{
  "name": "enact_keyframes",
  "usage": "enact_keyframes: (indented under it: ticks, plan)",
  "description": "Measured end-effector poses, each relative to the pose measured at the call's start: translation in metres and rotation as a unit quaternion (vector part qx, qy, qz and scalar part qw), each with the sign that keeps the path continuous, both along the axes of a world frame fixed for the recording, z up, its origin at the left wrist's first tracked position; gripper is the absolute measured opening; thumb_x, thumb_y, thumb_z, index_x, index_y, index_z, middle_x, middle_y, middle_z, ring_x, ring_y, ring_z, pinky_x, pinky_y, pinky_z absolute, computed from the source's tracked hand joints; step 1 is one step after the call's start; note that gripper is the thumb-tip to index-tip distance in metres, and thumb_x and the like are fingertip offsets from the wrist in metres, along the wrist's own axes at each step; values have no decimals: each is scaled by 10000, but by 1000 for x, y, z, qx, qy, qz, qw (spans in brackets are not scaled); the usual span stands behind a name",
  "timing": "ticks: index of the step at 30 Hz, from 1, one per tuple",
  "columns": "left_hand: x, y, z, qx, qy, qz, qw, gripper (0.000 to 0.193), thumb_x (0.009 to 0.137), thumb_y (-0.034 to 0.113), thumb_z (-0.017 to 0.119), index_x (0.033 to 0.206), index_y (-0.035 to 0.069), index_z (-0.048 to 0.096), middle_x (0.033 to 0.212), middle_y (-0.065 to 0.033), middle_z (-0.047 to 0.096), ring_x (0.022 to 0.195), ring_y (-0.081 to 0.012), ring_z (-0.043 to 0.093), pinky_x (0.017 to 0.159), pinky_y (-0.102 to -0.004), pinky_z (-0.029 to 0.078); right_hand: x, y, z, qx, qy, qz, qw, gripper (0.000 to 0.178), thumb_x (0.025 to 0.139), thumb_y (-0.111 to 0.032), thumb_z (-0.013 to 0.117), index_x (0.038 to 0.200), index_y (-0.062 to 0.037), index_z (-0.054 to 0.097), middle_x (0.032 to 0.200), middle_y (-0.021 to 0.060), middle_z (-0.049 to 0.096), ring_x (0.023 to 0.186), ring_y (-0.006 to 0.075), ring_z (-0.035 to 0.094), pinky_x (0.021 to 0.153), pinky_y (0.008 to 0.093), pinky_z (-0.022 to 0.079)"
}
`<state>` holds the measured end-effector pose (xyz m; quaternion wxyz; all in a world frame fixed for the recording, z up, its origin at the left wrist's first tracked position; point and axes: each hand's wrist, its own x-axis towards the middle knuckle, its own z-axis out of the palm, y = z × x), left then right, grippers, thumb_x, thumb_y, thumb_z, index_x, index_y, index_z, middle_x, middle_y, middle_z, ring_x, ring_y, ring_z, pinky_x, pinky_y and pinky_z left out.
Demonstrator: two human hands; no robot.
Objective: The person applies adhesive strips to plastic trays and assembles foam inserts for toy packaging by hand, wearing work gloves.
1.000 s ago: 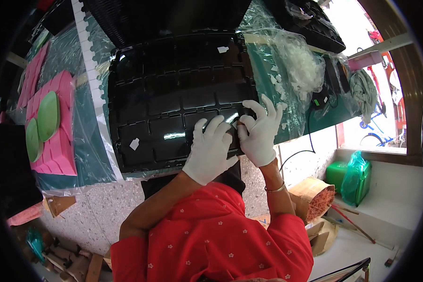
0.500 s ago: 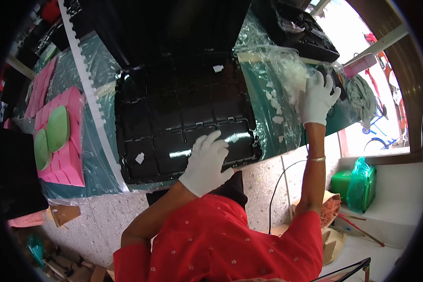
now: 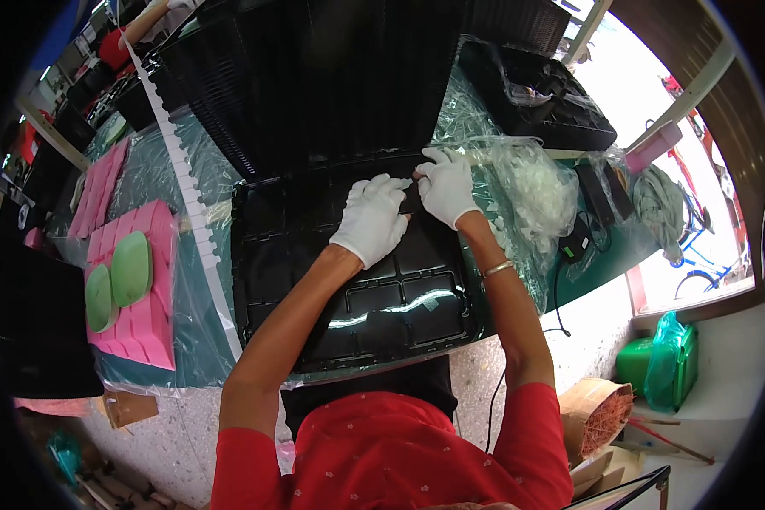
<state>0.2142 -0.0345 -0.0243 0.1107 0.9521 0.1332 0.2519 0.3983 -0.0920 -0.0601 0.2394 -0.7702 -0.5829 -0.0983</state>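
A black moulded plastic case [image 3: 416, 327] lies open in front of me, its ribbed upright half [image 3: 314, 93] standing at the far side. Both my hands wear white gloves and meet over the case's far right part. My left hand [image 3: 371, 219] is closed, its fingertips bent beside a small whitish scrap [image 3: 407, 183]. Close to its right, my right hand [image 3: 447, 187] has its thumb and fingers drawn together near the same spot. What the right fingers hold, if anything, is too small to make out. A small pale patch [image 3: 431, 303] shows on the near panel.
Pink foam blocks [image 3: 157, 327] with green oval pieces [image 3: 132, 269] lie left of a white notched strip [image 3: 197, 217]. At right are a clear bag of white bits [image 3: 540, 191], a black adapter [image 3: 575, 242] and another black case [image 3: 535, 102]. Plastic sheeting covers the table.
My right hand has moved left from the clear bag to the case. My left hand has gone from the near edge to the far right part. The view has tilted up slightly.
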Motion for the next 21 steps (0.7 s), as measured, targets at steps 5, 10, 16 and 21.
enact_keyframes:
  ticks: [5,10,16,21]
  plan:
    - [6,6,-9,-57,40,13,997,312,799,180,676,1052,9,611,1220,-122,577,1166,-332,513,999,-442,388,5,10,-2,-32,25,6,999,185,773,-187,612,880,-156,760,1375,70,522,1285,398,400,1063,525,274]
    - [10,9,-7,-3,62,-12,998,326,812,205,664,1064,7,601,1235,-100,560,1172,-294,504,1014,-452,359,11,12,-4,-63,68,10,996,223,799,-228,579,893,-159,768,1435,42,470,1318,410,368,1076,555,244]
    - [17,5,-4,-24,109,3,994,321,811,203,659,1062,12,601,1233,-102,563,1191,-276,499,1019,-456,353,12,11,-1,-75,63,-9,995,255,825,-269,551,905,-169,772,1439,31,470,1331,398,357,1100,564,196]
    - [1,-3,-8,-39,50,-22,998,288,784,152,669,1027,10,607,1220,-133,575,1137,-299,535,982,-428,397,3,8,4,-93,73,-31,993,248,823,-298,581,893,-157,773,1444,27,466,1350,385,329,1111,569,167]
